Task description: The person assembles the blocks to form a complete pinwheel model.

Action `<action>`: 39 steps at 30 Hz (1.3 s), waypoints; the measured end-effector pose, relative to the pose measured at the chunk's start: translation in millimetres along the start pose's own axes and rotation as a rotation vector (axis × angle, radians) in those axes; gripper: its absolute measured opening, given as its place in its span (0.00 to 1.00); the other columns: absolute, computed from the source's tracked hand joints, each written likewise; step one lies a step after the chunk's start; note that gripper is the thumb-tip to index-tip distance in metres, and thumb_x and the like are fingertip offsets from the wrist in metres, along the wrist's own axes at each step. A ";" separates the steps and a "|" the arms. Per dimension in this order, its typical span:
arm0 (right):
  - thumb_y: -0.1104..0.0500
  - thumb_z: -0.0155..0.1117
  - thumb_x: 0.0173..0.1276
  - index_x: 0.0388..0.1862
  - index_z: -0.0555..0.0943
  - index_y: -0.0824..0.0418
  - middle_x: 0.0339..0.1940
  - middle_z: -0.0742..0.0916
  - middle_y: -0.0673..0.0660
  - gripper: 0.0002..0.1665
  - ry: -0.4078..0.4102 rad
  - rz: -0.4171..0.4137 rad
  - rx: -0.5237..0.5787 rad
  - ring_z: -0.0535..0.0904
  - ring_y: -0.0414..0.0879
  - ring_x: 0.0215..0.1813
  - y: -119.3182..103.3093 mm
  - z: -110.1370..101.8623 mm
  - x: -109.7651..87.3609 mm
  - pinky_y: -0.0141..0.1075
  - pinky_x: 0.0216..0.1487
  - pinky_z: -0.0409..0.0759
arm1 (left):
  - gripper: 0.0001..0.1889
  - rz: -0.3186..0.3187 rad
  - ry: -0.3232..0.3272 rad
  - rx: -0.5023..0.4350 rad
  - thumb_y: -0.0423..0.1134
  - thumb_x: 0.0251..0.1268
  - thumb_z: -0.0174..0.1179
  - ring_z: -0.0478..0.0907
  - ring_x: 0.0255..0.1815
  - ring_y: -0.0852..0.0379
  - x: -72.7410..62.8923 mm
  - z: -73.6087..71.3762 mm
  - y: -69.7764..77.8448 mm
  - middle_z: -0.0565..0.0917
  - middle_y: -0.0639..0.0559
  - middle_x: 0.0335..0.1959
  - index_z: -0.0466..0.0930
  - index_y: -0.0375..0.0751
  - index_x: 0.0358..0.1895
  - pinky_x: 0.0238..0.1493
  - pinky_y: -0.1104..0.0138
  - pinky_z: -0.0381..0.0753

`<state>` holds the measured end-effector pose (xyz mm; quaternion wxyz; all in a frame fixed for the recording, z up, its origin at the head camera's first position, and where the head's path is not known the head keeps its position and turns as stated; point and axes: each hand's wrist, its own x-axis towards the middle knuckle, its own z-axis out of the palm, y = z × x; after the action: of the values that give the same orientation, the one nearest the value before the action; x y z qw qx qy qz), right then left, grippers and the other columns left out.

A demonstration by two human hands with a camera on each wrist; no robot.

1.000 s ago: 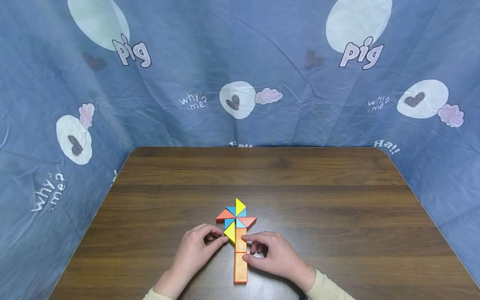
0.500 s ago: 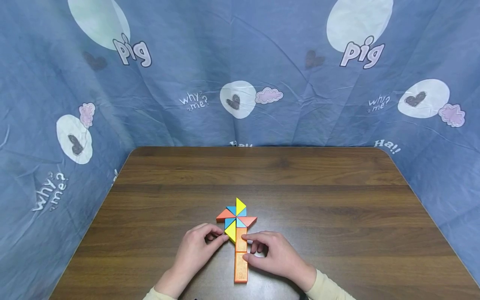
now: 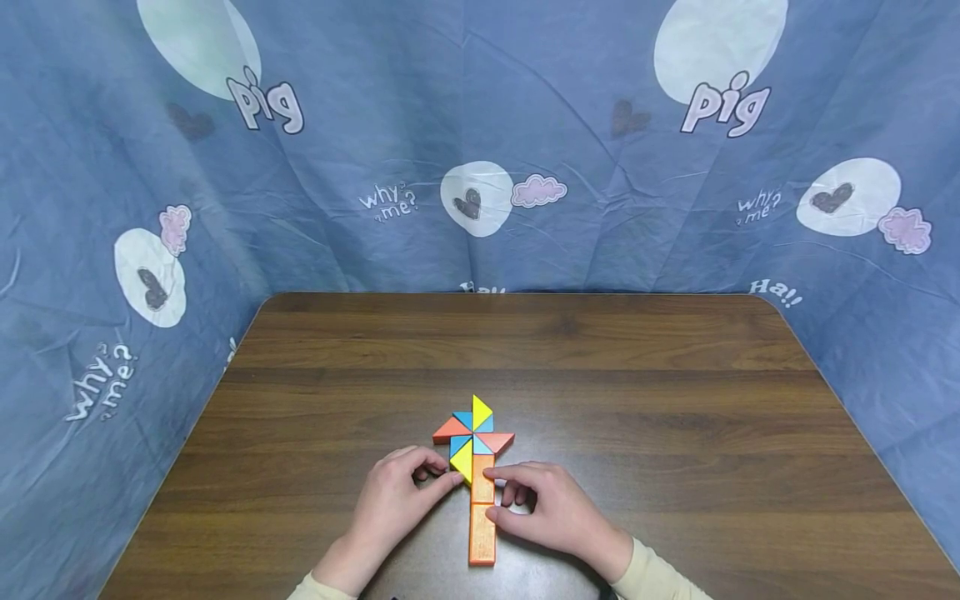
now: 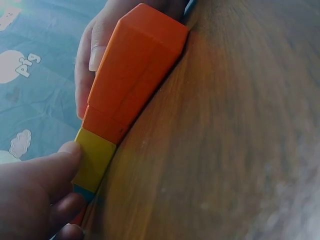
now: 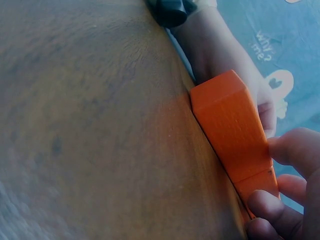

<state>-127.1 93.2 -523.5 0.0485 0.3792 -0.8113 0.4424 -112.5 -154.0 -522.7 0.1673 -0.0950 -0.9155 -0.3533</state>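
A flat pinwheel of triangular blocks lies on the table, with blue triangles (image 3: 459, 445) around its centre and red (image 3: 450, 431) and yellow (image 3: 481, 412) ones as vanes. Below it, two orange rectangular blocks, an upper (image 3: 482, 490) and a lower (image 3: 482, 542), form a stem end to end. My left hand (image 3: 397, 492) touches the lower yellow triangle (image 3: 462, 461) from the left, thumb tip at its edge. From the right, my right hand (image 3: 551, 508) rests its index fingertip on the upper orange block and its thumb on the lower one.
The brown wooden table (image 3: 637, 375) extends beyond the blocks on all sides. A blue printed cloth (image 3: 585, 242) hangs behind it and along both sides. A dark device (image 5: 172, 11) sits at the left wrist in the right wrist view.
My left thumb has shifted slightly right along the lower yellow triangle. The right hand stays at the orange blocks, and the blocks show no clear movement.
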 end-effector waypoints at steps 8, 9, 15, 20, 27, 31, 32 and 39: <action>0.55 0.76 0.57 0.53 0.85 0.53 0.26 0.82 0.40 0.23 0.004 -0.005 0.001 0.76 0.31 0.29 0.4 -0.4 0.3 0.23 0.34 0.74 | 0.12 0.004 0.001 0.000 0.48 0.45 0.79 0.73 0.28 0.70 0.1 -1.1 0.7 0.78 0.71 0.26 0.83 0.62 0.27 0.33 0.71 0.75; 0.55 0.76 0.57 0.53 0.85 0.53 0.26 0.82 0.39 0.23 0.002 -0.004 0.000 0.76 0.30 0.29 0.6 -0.3 0.3 0.23 0.34 0.74 | 0.11 0.003 -0.001 -0.001 0.48 0.46 0.79 0.73 0.29 0.70 0.2 -1.3 0.8 0.79 0.71 0.26 0.83 0.63 0.27 0.33 0.71 0.75; 0.54 0.76 0.58 0.53 0.85 0.53 0.27 0.82 0.39 0.23 -0.009 0.010 -0.002 0.76 0.30 0.29 1.9 0.4 -0.5 0.22 0.34 0.74 | 0.11 -0.013 -0.011 -0.014 0.49 0.47 0.79 0.74 0.29 0.70 -0.2 -2.5 1.3 0.79 0.73 0.27 0.82 0.65 0.27 0.34 0.72 0.75; 0.54 0.75 0.59 0.53 0.84 0.54 0.27 0.82 0.39 0.23 -0.003 -0.005 0.006 0.75 0.30 0.29 2.1 0.3 -1.3 0.22 0.34 0.74 | 0.11 -0.023 -0.011 -0.019 0.49 0.47 0.79 0.74 0.29 0.71 -1.1 -2.8 1.0 0.78 0.73 0.27 0.82 0.65 0.27 0.34 0.71 0.75; 0.52 0.73 0.63 0.55 0.83 0.57 0.27 0.82 0.39 0.22 -0.005 0.036 0.097 0.77 0.31 0.29 1.6 -1.3 -1.5 0.25 0.32 0.76 | 0.11 -0.028 -0.006 -0.040 0.49 0.47 0.79 0.74 0.29 0.72 -2.2 -3.2 0.8 0.79 0.73 0.27 0.83 0.64 0.27 0.33 0.72 0.76; 0.54 0.72 0.65 0.55 0.83 0.57 0.27 0.82 0.40 0.20 0.008 0.074 0.165 0.77 0.32 0.28 1.5 -3.2 -1.6 0.29 0.29 0.78 | 0.11 -0.031 -0.005 -0.053 0.48 0.47 0.79 0.74 0.28 0.71 -2.6 -3.2 0.2 0.79 0.73 0.27 0.83 0.63 0.27 0.33 0.72 0.76; 0.54 0.72 0.64 0.54 0.83 0.57 0.26 0.82 0.39 0.20 0.010 0.080 0.169 0.77 0.33 0.28 1.6 -3.7 -1.7 0.29 0.29 0.78 | 0.11 -0.030 -0.004 -0.054 0.48 0.47 0.79 0.74 0.28 0.71 -2.6 -3.2 0.1 0.79 0.73 0.27 0.83 0.63 0.27 0.33 0.72 0.76; 0.63 0.73 0.61 0.49 0.84 0.62 0.24 0.82 0.43 0.17 0.057 0.083 0.171 0.75 0.33 0.25 -5.0 -8.0 2.1 0.32 0.25 0.78 | 0.11 -0.050 -0.003 -0.088 0.46 0.48 0.79 0.75 0.27 0.70 -0.2 -4.2 -0.3 0.78 0.74 0.26 0.82 0.63 0.27 0.31 0.72 0.76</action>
<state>-127.4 96.4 -514.5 0.0205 0.3353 -0.7837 0.5224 -111.4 -157.1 -520.0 0.1528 -0.0799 -0.9013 -0.3974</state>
